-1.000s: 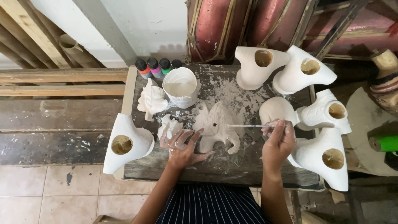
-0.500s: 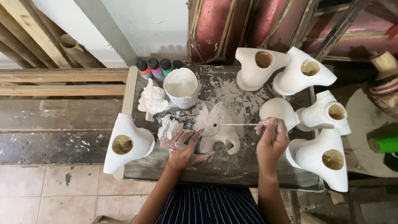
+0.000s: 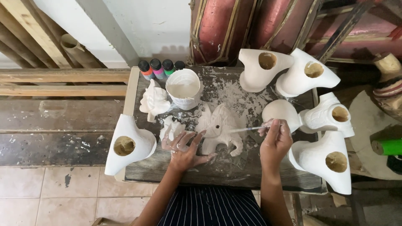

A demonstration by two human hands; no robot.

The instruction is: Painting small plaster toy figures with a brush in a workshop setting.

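Left hand spread flat on table, fingers against white animal figure at centre, steadying it; grip open. Right hand pinches thin brush, tip at figure's 3 o'clock flank. White bucket at 11 o'clock, within reach. Counted: five hollow white casts, four paint bottles.

Paint bottles behind white bucket; hollow plaster casts at right.

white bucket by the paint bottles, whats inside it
The white bucket holds a pale, creamy white liquid that fills it partway. Its surface hides the bottom, so anything sunk beneath cannot be seen.
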